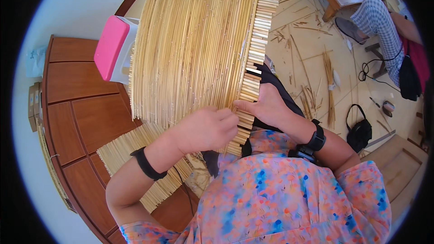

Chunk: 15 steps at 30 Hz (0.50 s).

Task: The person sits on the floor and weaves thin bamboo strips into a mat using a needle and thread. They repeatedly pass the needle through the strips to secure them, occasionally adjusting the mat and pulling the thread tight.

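Observation:
A large mat of straw-coloured reeds (pixel 194 49), bound side by side with thin white thread, slopes away in front of me. Its right side ends in a band of pale cut reed tips. My left hand (pixel 208 129) is closed at the mat's near right corner, fingertips pinched together; whatever lies between them is hidden. Beside it, my right hand (pixel 266 106) grips the mat's right edge, thumb on top and the other fingers out of sight below. Both wrists wear black bands.
Under the mat's near left lies another reed mat (pixel 135 149) on brown wooden panelling (pixel 68 81). A white bin with a pink lid (pixel 108 47) stands left. Loose stalks and a tied reed bundle (pixel 330 90) litter the floor. A person's checked trouser leg (pixel 377 27) and a black bag (pixel 359 131) are right.

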Motion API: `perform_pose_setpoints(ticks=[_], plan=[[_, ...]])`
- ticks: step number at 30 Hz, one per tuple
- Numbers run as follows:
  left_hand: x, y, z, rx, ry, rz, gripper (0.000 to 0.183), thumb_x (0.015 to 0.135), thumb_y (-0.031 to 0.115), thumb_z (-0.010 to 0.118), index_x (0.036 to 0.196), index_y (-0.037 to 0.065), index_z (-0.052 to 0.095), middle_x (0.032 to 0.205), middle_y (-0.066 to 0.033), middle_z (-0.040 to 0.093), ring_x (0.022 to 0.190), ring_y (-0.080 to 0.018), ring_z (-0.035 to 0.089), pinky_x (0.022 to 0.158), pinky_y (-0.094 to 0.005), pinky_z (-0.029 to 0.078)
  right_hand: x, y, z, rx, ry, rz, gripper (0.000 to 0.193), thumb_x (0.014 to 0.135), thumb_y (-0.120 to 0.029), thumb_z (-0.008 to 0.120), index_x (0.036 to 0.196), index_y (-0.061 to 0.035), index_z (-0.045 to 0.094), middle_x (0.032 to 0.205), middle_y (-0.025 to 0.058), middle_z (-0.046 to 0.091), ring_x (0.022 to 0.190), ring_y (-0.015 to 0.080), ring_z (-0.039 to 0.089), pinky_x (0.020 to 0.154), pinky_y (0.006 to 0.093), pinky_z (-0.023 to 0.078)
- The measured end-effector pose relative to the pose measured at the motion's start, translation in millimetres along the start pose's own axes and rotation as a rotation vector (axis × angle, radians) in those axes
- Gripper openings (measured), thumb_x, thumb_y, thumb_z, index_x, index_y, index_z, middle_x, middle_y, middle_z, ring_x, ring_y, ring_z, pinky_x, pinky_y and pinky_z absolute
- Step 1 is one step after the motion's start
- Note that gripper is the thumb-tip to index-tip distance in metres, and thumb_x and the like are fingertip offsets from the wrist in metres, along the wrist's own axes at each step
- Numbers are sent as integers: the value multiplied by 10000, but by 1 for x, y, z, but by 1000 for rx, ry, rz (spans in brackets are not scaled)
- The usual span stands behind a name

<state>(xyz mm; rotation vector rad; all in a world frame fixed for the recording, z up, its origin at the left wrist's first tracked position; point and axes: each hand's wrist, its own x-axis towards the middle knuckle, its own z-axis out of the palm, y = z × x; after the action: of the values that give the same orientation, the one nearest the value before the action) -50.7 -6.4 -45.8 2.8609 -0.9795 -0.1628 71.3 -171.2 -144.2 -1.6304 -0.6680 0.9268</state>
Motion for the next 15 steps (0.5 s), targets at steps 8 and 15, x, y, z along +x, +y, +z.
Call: perform_pose_setpoints(ticks=[8, 15], plan=[[-8, -8, -7, -29, 136, -168, 169, 730, 129, 631, 892, 81, 616, 838, -23, 495, 766, -184, 577, 615, -308, 514, 0, 4, 1, 54, -6, -51, 326, 797, -252, 806, 959, 19, 724, 786, 169, 719, 702, 246, 701, 679, 351, 543], [-2, -2, 3, -20, 89, -37, 234, 727, 120, 658, 956, 88, 623, 872, -16, 511, 759, -183, 584, 606, -315, 509, 0, 6, 1, 23, -9, -5, 328, 788, -249, 809, 959, 18, 725, 790, 167, 720, 704, 235, 703, 679, 347, 543]])
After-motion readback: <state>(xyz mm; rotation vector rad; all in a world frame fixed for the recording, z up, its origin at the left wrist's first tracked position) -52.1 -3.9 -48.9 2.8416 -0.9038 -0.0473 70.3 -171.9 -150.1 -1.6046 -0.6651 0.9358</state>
